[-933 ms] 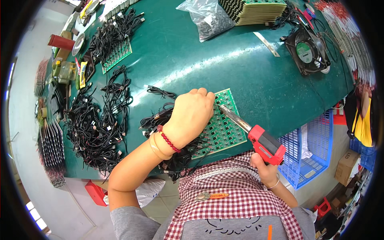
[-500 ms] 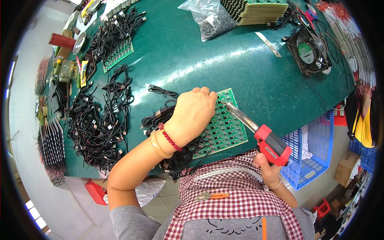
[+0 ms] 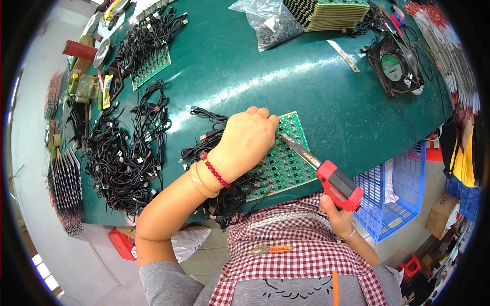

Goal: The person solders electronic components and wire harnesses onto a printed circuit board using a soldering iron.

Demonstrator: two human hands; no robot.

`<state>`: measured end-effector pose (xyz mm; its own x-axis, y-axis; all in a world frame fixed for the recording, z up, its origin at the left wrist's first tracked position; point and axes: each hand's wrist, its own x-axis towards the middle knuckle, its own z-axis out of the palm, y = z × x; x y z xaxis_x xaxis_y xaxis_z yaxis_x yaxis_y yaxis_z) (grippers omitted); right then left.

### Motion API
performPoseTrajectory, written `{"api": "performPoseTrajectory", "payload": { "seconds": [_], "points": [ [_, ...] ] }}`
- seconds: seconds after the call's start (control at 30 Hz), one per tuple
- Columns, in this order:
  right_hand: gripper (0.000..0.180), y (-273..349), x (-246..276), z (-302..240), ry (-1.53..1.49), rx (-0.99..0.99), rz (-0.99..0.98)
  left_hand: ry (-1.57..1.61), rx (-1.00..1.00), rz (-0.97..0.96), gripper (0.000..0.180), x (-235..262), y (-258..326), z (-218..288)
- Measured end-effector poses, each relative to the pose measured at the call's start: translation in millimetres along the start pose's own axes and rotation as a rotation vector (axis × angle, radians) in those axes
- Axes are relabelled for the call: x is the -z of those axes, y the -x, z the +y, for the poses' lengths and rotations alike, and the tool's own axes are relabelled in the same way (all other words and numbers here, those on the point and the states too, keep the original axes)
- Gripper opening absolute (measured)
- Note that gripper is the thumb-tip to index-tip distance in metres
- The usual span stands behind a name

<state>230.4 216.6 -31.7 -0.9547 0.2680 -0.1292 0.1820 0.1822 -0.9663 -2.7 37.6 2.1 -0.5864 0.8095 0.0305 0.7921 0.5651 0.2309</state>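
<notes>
A green circuit board panel [image 3: 293, 160] lies near the table's front edge, its rows full of small parts. My left hand [image 3: 248, 136] is closed over the panel's left upper part, fingers curled; what they pinch is hidden beneath the hand. In my right hand [image 3: 337, 214] is a red and black soldering gun [image 3: 339, 187], gripped by its handle. The metal tip points up and left and reaches the board close to my left fingertips. Black cables [image 3: 240, 191] with bared thin ends lie along the board's left side, partly under my left forearm.
More black cables [image 3: 120, 166] are heaped at the left, with another bundle [image 3: 148, 43] on a board behind. A plastic bag of small dark parts [image 3: 270, 25], a stack of boards [image 3: 329, 14], a metal strip [image 3: 343, 56] and a fan [image 3: 393, 66] stand farther back. A blue crate [image 3: 398, 199] is right.
The soldering gun has shifted left and slightly down, its tip now closer to my left fingertips. My left hand has barely moved.
</notes>
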Motion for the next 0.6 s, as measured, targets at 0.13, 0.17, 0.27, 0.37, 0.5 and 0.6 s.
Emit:
{"api": "performPoseTrajectory", "payload": {
  "seconds": [0.13,0.17,0.27,0.37,0.5,0.6],
  "points": [
    [0.028,4,2,1,-0.106,-0.139,-0.008,0.0,0.007,0.0,0.009,0,-1,1],
    [0.017,1,0,-2,-0.072,-0.08,0.0,-0.002,0.012,-0.006,0.009,0,0,1],
    [0.011,1,-1,-3,-0.054,-0.044,0.012,0.006,0.004,-0.009,0.009,0,-1,1],
    [0.018,5,0,0,-0.11,-0.079,0.042,0.017,0.001,-0.021,0.009,1,-1,1],
    [0.028,3,4,-10,-0.251,-0.167,0.051,0.021,-0.004,-0.016,0.009,1,-1,0],
    [0.029,2,6,-11,-0.248,-0.169,0.046,0.018,-0.001,-0.029,0.009,2,-1,0]
  ]
}}
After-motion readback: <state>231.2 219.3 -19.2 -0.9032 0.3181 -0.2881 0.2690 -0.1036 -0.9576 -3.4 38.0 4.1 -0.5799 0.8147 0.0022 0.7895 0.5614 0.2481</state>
